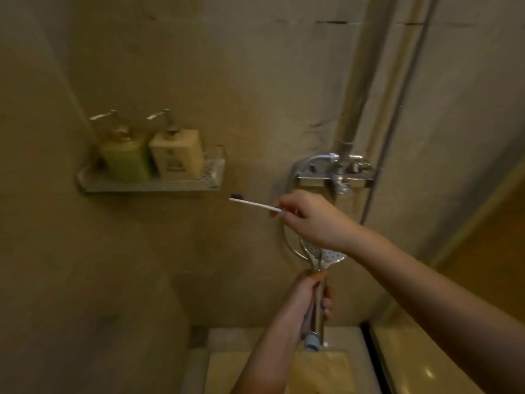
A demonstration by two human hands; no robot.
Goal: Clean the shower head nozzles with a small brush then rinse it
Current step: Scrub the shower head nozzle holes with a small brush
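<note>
- Left hand [314, 297]: fingers wrapped round the handle of the chrome hand-held shower head [332, 255], whose dotted nozzle face is partly hidden behind the right wrist.
- Right hand [309, 220]: pinches the thin white brush with dark bristles [254, 204], held above the head, tip near the perforated wall shelf [150, 186].
- Progress: bristles are off the nozzles and the scrubbing is possibly finished. No water is visible, so rinsing remains.
</note>
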